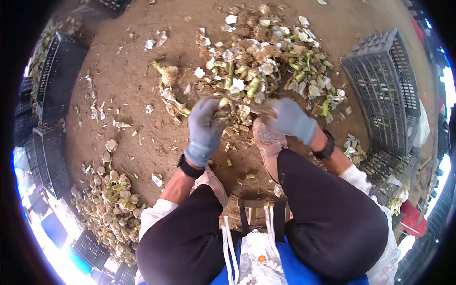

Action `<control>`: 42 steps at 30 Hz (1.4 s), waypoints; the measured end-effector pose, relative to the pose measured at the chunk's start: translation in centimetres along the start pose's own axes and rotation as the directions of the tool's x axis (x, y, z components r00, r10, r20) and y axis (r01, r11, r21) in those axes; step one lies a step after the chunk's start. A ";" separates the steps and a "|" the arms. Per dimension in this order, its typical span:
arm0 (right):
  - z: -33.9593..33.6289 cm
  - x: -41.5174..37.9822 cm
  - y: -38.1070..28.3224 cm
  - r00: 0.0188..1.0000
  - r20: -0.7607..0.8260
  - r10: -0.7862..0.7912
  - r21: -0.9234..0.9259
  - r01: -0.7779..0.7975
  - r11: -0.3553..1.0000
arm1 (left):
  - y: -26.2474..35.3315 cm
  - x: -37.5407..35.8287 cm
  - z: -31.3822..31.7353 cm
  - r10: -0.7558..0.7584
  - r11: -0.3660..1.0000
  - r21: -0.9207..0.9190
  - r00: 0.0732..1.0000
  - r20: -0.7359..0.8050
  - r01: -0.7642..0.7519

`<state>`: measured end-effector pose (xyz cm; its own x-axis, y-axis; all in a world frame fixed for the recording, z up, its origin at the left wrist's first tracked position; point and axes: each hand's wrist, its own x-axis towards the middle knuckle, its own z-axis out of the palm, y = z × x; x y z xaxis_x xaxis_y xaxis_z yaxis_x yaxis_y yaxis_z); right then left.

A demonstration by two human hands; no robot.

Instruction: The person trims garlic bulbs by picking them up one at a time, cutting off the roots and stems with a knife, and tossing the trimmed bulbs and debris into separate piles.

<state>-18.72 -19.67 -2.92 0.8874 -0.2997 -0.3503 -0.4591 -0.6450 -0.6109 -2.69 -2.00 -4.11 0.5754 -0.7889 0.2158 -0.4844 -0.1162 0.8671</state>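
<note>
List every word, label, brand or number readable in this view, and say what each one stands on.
None can be read. The black crates, the grey gloves on the left hand and right hand, the wristbands and the blue apron show no legible lettering.

Head view, looking down past the knees at a dirt floor [142, 95]. Left hand [203, 130], grey glove, closed around a garlic bulb [223, 114], stalk end up. Right hand [290, 119], grey glove, grips a blade [247, 105] laid against the bulb. Landmark: trimmings pile [270, 61] of cut stalks and skins, just beyond both hands. Dark plastic crate [384, 95] right of the pile. Heap of untrimmed garlic [111, 204] well left and nearer than the pile. More crates [57, 76] far left of the pile.
</note>
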 end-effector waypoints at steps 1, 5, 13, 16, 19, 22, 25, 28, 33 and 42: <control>0.9 -0.7 3.3 0.981 0.179 0.072 -0.175 -0.040 0.984 | 0.6 -0.1 -1.0 0.018 1.000 0.018 0.990 -0.137 -0.015; -1.2 -4.9 7.0 0.993 0.044 0.111 -0.052 -0.108 0.993 | -2.5 -5.0 -10.8 -0.138 0.882 0.366 0.907 -0.398 0.296; -0.3 -2.0 4.1 0.964 -0.148 0.220 0.229 -0.182 0.956 | -4.5 -2.4 -19.4 -0.197 0.530 0.762 0.928 -0.317 0.373; 1.1 -1.4 2.9 0.974 -0.132 0.182 0.238 -0.147 0.960 | -9.7 5.9 -12.8 -0.069 0.479 0.877 0.994 0.079 -0.036; 3.3 -2.3 5.0 0.975 -0.181 0.133 0.224 -0.091 0.970 | -16.0 8.7 -9.1 -0.072 0.472 0.872 0.981 0.183 -0.128; 3.2 -3.1 5.8 0.965 -0.237 0.114 0.191 -0.069 0.979 | -16.5 8.0 -9.1 -0.244 0.648 0.758 0.964 0.108 0.079; 1.4 -2.7 2.0 0.973 -0.170 0.158 0.218 -0.119 0.969 | -8.8 4.1 -6.7 -0.532 0.837 -0.137 0.847 0.023 0.530; -0.4 -0.6 -2.9 0.986 -0.153 0.069 0.266 -0.027 0.964 | -3.7 0.6 -1.7 -0.502 0.677 -0.572 0.859 0.101 0.463; 0.0 -0.8 -4.6 0.947 -0.223 -0.231 -0.169 0.196 0.966 | -0.9 -2.6 -0.4 -0.032 0.998 -0.045 0.966 0.258 0.045; -0.8 -0.8 -5.9 0.958 -0.081 -0.274 -0.293 0.240 0.925 | -0.3 -2.3 1.1 -0.286 0.909 -0.240 0.928 0.237 0.341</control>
<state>-16.70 -16.22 1.51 0.9796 -0.1676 -0.1107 -0.1995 -0.8750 -0.4410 -4.60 -0.76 -5.36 0.5165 -0.8423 -0.1543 -0.0854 -0.2300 0.9694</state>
